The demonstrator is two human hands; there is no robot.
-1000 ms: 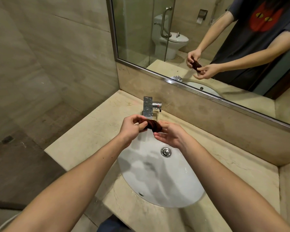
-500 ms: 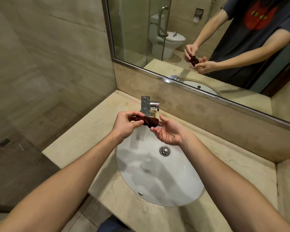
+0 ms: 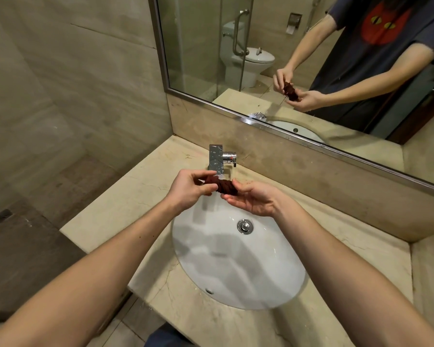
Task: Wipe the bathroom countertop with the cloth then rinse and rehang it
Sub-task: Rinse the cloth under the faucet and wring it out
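Observation:
A small dark red-brown cloth (image 3: 224,186) is twisted into a tight roll and held over the far rim of the white sink (image 3: 236,266). My left hand (image 3: 189,190) pinches its left end with the fingers closed on it. My right hand (image 3: 252,200) holds the right end, palm turned up, fingers partly spread under the roll. The chrome faucet (image 3: 217,160) stands just behind the cloth; no water runs from it. The beige stone countertop (image 3: 115,211) surrounds the sink.
A wide mirror (image 3: 298,58) hangs above the backsplash and reflects a person and the hands with the cloth. The counter's left edge (image 3: 68,229) drops to a dark tiled floor (image 3: 23,246). The sink's drain plug (image 3: 245,225) is near its far side.
The hands have drawn slightly apart and the twisted cloth now shows longer between them. My right hand has turned palm up and loosened its fingers.

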